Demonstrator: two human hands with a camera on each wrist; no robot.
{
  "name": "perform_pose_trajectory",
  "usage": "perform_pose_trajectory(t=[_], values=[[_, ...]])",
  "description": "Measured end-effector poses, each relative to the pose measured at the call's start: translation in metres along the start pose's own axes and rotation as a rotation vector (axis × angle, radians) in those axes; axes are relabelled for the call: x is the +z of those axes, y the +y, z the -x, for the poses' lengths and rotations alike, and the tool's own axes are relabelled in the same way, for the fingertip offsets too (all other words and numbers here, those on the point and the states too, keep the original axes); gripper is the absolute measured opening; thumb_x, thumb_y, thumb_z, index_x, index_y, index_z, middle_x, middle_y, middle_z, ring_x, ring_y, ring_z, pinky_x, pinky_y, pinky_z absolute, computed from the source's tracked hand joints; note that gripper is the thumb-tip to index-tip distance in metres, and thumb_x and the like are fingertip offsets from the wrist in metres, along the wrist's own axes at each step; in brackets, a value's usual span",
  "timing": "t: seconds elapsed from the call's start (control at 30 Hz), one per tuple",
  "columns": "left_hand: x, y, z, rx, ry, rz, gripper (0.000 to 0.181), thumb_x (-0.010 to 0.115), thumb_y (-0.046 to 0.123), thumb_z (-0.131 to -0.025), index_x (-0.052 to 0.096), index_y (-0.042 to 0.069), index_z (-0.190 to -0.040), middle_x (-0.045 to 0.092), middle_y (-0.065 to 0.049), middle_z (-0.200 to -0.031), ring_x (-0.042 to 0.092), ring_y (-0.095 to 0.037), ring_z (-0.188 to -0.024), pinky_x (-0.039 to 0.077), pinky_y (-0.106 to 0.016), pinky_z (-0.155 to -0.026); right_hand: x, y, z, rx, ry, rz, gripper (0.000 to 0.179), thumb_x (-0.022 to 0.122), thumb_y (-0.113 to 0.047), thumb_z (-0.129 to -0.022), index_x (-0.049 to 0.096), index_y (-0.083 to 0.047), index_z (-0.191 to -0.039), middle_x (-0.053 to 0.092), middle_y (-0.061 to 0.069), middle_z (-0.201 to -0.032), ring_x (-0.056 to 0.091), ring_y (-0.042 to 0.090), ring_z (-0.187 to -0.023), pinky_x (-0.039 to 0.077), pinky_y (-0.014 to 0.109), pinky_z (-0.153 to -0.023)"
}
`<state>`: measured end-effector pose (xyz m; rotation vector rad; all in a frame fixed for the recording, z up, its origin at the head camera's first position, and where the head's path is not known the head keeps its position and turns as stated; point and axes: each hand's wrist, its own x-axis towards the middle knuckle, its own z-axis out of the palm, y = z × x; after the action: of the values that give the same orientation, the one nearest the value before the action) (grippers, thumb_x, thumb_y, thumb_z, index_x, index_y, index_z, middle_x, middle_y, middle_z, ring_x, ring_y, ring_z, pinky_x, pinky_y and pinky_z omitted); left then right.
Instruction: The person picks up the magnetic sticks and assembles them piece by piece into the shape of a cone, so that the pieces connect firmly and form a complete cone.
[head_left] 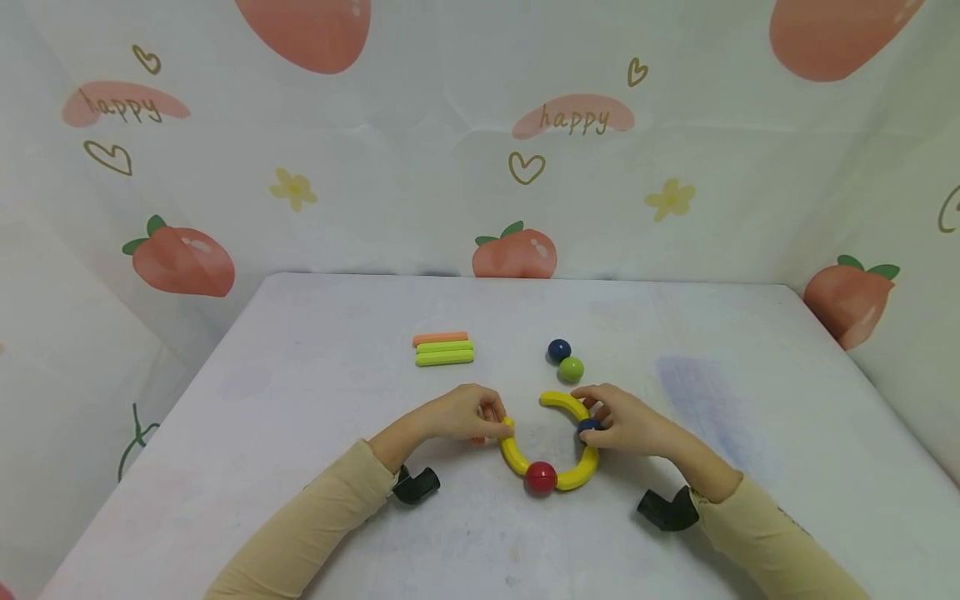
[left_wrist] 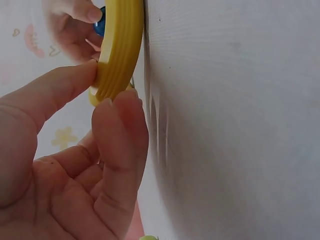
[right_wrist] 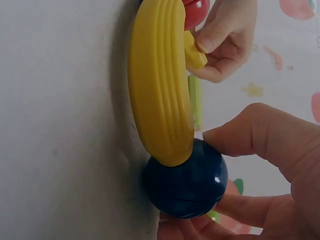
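Observation:
Yellow curved rods and balls form an arc open at the upper left. My left hand [head_left: 461, 412] pinches the free end of the left yellow curved rod [head_left: 513, 454], thumb and fingers at its tip [left_wrist: 117, 60]. That rod meets a red ball [head_left: 541, 478] at the bottom. From there a second yellow curved rod [right_wrist: 162, 85] runs to a dark blue ball [right_wrist: 185, 185]. My right hand [head_left: 630, 423] holds this blue ball between thumb and fingers. Beyond it a third yellow curved rod [head_left: 562, 400] bends to the left, its end apart from the left rod.
Behind the arc lie a loose dark blue ball [head_left: 558, 350] and a green ball [head_left: 572, 369], side by side. Farther left are an orange straight rod [head_left: 440, 338] and two yellow-green straight rods [head_left: 445, 357]. A small orange-red bit [head_left: 477, 440] shows under the left hand.

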<state>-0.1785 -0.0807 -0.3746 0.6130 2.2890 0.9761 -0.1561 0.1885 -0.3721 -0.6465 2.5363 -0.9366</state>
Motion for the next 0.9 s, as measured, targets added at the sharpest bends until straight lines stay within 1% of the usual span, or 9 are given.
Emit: perform_pose_trajectory(t=[0.2, 0.3, 0.37, 0.47, 0.57, 0.6, 0.7, 0.8, 0.9], values=[[-0.001, 0.001, -0.001, -0.003, -0.008, -0.017, 0.020, 0.070, 0.025, -0.083, 0.063, 0.008, -0.088, 0.057, 0.003, -0.065, 0.052, -0.009, -0.050, 0.039, -0.018, -0.053, -0.004, -0.001, 0.000, 0.017, -0.038, -0.006, 0.052, 0.065, -0.009, -0.081, 0.047, 0.005, -0.127, 0.055, 0.020, -0.109, 0.057, 0.023, -0.090, 0.054, 0.035, -0.078], [-0.005, 0.002, -0.003, -0.004, -0.007, -0.036, 0.020, 0.069, 0.027, -0.083, 0.063, 0.009, -0.090, 0.059, 0.002, -0.068, 0.053, -0.010, -0.051, 0.041, -0.019, -0.054, -0.004, -0.001, 0.000, 0.019, -0.044, -0.006, 0.052, 0.064, -0.009, -0.081, 0.047, 0.005, -0.127, 0.055, 0.019, -0.109, 0.057, 0.023, -0.090, 0.054, 0.035, -0.077], [-0.008, 0.004, -0.006, -0.005, 0.004, -0.053, 0.020, 0.068, 0.028, -0.084, 0.063, 0.010, -0.091, 0.060, 0.001, -0.072, 0.056, -0.011, -0.054, 0.042, -0.019, -0.055, -0.004, -0.001, 0.000, 0.018, -0.043, -0.006, 0.052, 0.064, -0.009, -0.081, 0.047, 0.005, -0.128, 0.055, 0.020, -0.110, 0.057, 0.023, -0.090, 0.054, 0.035, -0.077], [-0.015, 0.008, -0.012, 0.005, 0.038, -0.061, 0.020, 0.066, 0.029, -0.086, 0.063, 0.011, -0.094, 0.060, -0.001, -0.080, 0.059, -0.014, -0.061, 0.045, -0.020, -0.058, -0.004, -0.002, 0.000, 0.016, -0.042, -0.007, 0.052, 0.064, -0.009, -0.081, 0.048, 0.005, -0.128, 0.054, 0.021, -0.113, 0.057, 0.022, -0.090, 0.054, 0.034, -0.076], [-0.022, 0.014, -0.023, 0.048, 0.081, -0.080, 0.019, 0.064, 0.028, -0.088, 0.063, 0.011, -0.097, 0.061, -0.003, -0.086, 0.059, -0.013, -0.069, 0.046, -0.019, -0.062, -0.004, -0.002, 0.000, 0.016, -0.045, -0.009, 0.052, 0.063, -0.009, -0.081, 0.048, 0.005, -0.128, 0.054, 0.021, -0.113, 0.057, 0.022, -0.089, 0.054, 0.034, -0.076], [-0.024, 0.016, -0.027, 0.070, 0.099, -0.091, 0.019, 0.064, 0.027, -0.088, 0.063, 0.011, -0.098, 0.062, -0.004, -0.087, 0.058, -0.013, -0.072, 0.047, -0.019, -0.063, -0.004, -0.002, 0.000, 0.015, -0.044, -0.008, 0.051, 0.063, -0.009, -0.081, 0.048, 0.005, -0.128, 0.054, 0.021, -0.112, 0.056, 0.022, -0.089, 0.053, 0.034, -0.077], [-0.028, 0.022, -0.042, 0.123, 0.158, -0.139, 0.019, 0.063, 0.026, -0.089, 0.064, 0.011, -0.100, 0.063, -0.004, -0.091, 0.056, -0.013, -0.079, 0.046, -0.019, -0.069, -0.004, -0.001, -0.001, 0.015, -0.045, -0.008, 0.051, 0.063, -0.009, -0.081, 0.048, 0.005, -0.128, 0.055, 0.020, -0.110, 0.056, 0.022, -0.089, 0.053, 0.034, -0.077], [-0.030, 0.026, -0.059, 0.146, 0.205, -0.180, 0.021, 0.062, 0.025, -0.090, 0.062, 0.011, -0.105, 0.063, -0.005, -0.096, 0.057, -0.016, -0.086, 0.048, -0.020, -0.075, -0.004, -0.001, -0.001, 0.009, -0.042, -0.003, 0.051, 0.063, -0.008, -0.081, 0.048, 0.006, -0.127, 0.055, 0.020, -0.110, 0.056, 0.022, -0.089, 0.053, 0.034, -0.077], [-0.030, 0.028, -0.075, 0.146, 0.215, -0.190, 0.026, 0.061, 0.023, -0.090, 0.060, 0.010, -0.113, 0.063, -0.007, -0.104, 0.060, -0.019, -0.092, 0.049, -0.023, -0.080, -0.004, -0.001, -0.001, 0.004, -0.042, -0.001, 0.051, 0.063, -0.008, -0.081, 0.048, 0.006, -0.127, 0.055, 0.020, -0.110, 0.056, 0.022, -0.089, 0.053, 0.034, -0.077]])
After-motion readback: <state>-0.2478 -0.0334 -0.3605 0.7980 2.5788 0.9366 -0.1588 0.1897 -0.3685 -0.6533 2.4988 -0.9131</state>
